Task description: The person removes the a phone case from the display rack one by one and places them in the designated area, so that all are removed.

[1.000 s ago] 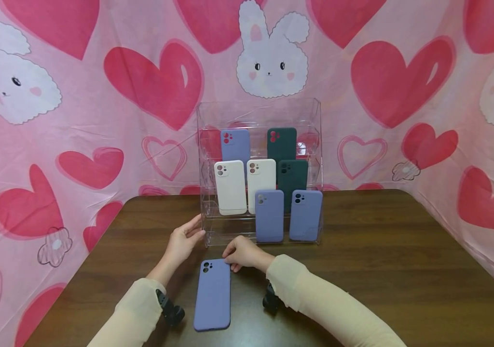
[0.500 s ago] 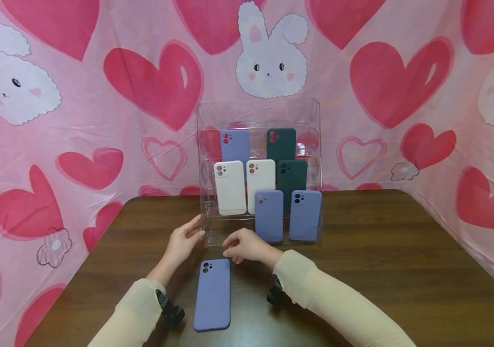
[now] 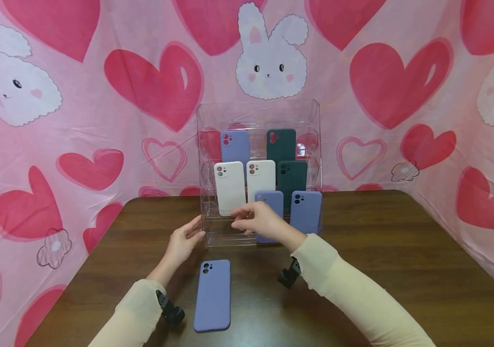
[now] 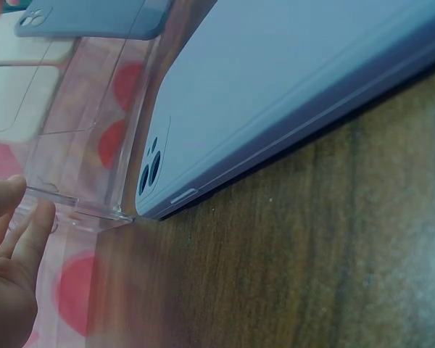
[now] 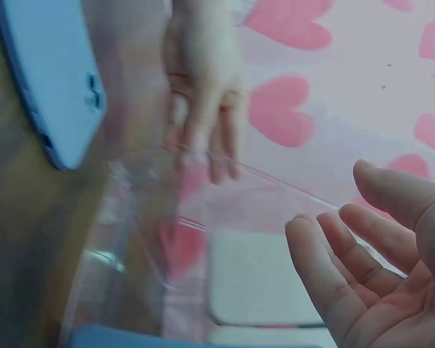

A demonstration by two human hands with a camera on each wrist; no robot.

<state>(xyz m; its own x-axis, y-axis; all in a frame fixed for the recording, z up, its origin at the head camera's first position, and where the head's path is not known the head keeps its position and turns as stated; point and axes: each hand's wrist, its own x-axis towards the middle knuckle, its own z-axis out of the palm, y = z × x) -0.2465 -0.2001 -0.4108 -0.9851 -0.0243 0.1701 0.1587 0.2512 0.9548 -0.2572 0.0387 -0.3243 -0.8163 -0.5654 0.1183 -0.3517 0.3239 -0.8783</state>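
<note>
A clear acrylic display stand (image 3: 260, 113) with tiered shelves stands toward the table's back. My left hand (image 3: 185, 242) pinches its lower left side edge; in the left wrist view the thumb and fingers (image 4: 34, 243) lie on either side of the panel. My right hand (image 3: 259, 220) is raised in front of the lower shelves with nothing in it, its fingers loosely bent, as the right wrist view shows. It partly covers a purple phone case (image 3: 274, 202) on the bottom tier. A larger purple phone case (image 3: 213, 296) lies flat on the table between the forearms.
White phone cases (image 3: 229, 185) and green phone cases (image 3: 292, 176) lean on the middle tiers, with a lilac phone case (image 3: 235, 144) above. Another purple phone case (image 3: 306, 212) stands at bottom right. A pink heart-patterned cloth (image 3: 151, 29) hangs behind the wooden table (image 3: 381, 250).
My right hand has left the top corner of the phone case on the table and moved up and slightly right, to the stand's front. My left hand stays in place.
</note>
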